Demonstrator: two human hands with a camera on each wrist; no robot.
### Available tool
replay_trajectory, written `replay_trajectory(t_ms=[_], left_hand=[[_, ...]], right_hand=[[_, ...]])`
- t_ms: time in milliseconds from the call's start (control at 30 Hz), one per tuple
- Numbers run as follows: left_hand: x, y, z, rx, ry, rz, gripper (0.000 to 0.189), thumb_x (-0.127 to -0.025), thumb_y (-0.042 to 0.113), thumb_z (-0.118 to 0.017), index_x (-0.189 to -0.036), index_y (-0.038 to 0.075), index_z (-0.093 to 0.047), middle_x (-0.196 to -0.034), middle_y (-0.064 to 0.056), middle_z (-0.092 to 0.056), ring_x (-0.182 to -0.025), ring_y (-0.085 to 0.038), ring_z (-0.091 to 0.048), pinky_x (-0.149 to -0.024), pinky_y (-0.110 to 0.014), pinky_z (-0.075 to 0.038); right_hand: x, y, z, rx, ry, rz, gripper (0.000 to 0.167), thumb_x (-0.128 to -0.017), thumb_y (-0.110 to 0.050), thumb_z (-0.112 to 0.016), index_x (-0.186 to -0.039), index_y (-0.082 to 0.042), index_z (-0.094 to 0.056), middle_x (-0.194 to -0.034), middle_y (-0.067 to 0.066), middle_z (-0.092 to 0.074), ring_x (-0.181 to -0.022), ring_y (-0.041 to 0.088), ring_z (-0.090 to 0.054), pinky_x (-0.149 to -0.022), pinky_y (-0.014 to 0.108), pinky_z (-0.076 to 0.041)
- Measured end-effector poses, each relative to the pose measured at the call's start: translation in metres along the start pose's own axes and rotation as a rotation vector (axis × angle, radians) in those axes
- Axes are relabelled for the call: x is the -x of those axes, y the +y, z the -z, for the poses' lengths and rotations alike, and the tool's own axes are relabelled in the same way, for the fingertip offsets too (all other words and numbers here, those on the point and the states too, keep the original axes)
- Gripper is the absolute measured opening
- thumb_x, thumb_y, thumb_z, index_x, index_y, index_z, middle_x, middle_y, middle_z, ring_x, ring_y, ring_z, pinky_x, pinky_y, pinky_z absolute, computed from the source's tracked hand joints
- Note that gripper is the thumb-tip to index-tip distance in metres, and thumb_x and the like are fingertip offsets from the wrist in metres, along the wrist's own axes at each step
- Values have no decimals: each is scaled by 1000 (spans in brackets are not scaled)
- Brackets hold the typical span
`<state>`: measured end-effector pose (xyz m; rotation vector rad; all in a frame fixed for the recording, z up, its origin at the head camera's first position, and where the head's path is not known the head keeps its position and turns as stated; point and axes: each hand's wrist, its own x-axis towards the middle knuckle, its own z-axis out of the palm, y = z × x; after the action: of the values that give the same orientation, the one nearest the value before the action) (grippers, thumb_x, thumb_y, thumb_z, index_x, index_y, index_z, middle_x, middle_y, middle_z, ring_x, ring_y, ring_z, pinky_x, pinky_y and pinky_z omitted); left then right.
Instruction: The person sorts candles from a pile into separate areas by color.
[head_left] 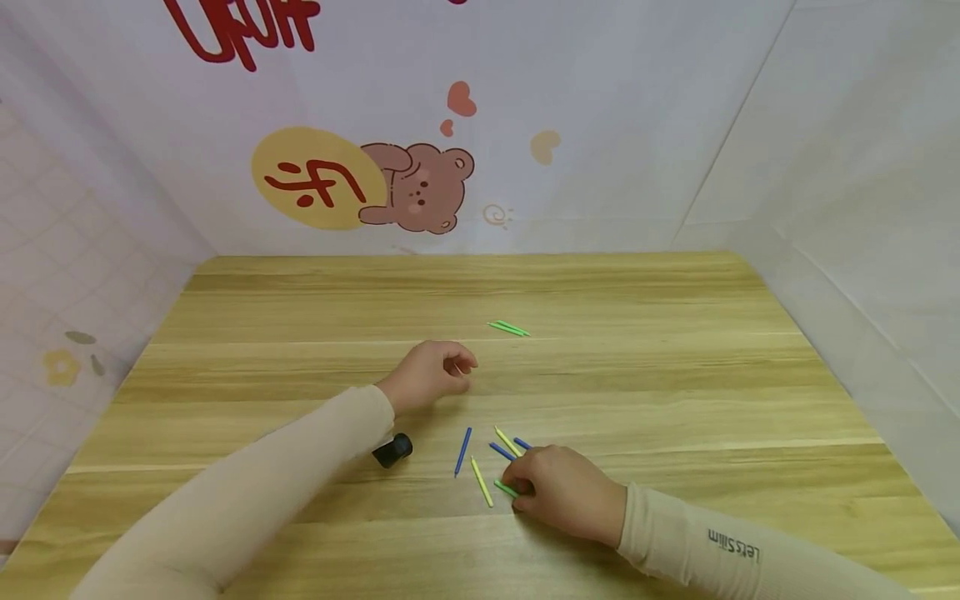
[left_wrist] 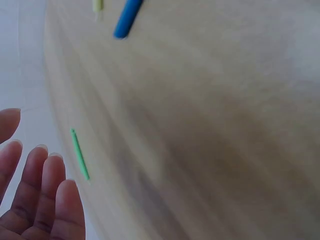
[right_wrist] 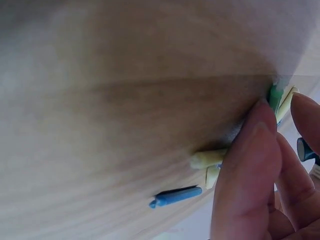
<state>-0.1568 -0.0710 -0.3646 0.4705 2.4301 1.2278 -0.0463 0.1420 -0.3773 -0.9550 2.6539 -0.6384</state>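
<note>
My right hand (head_left: 566, 492) rests low over the table and pinches a thin green candle (head_left: 506, 488) between thumb and fingertips. The same green candle (right_wrist: 274, 97) shows by the fingertips in the right wrist view. Close around that hand lie a yellow candle (head_left: 507, 441) and blue candles (head_left: 502, 452), partly covered by the fingers. Left of them are another yellow candle (head_left: 482, 482) and a lone blue candle (head_left: 462, 452). My left hand (head_left: 430, 375) hovers above the table, fingers loosely bent and holding nothing. Beyond it, two green candles (head_left: 508, 327) lie side by side.
A short black cylindrical object (head_left: 393, 451) sticks out beside the left wrist; its kind is unclear. The wooden table (head_left: 637, 333) ends at a white printed backdrop (head_left: 615, 92) behind, with pale panels on both sides.
</note>
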Motion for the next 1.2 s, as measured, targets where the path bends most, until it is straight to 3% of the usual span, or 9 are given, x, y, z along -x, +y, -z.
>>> replay_trajectory(t_ms=[200,400,867,1200], left_hand=[[9,-6,-5,-16,-2,-24,23,-83,5,-71,-105,1,-67,-96,-8,-66,-86,-16,-56,-79,-30,-48],[16,-7,-11,-19,15,-9,22,-81,6,-73,-102,1,-66,-88,-2,-63,-83,-15,-56,-78,-29,-47],[27,-12,-24,-83,-46,-33,20,-79,2,-75,-97,0,-66,-88,-3,-63,-80,-12,-55,-76,-27,-47],[32,-11,-29,-114,-29,21,15,-79,1,-74,-91,4,-65,-83,-2,-61,-78,-13,-54,-76,-29,-47]], right_hand=[[-1,-1,0,0,-5,-4,10,-79,-9,-75,-79,-14,-66,-62,-16,-40,-60,0,-37,-55,19,-34],[0,0,0,13,-1,0,10,-78,-9,-75,-79,-14,-67,-62,-16,-40,-60,0,-37,-55,19,-34],[0,0,-1,4,-5,-3,12,-79,-9,-75,-77,-15,-65,-61,-16,-39,-59,-1,-36,-53,19,-33],[-2,1,-2,4,1,-9,12,-76,-7,-76,-77,-15,-67,-60,-17,-41,-58,-1,-38,-54,19,-34]])
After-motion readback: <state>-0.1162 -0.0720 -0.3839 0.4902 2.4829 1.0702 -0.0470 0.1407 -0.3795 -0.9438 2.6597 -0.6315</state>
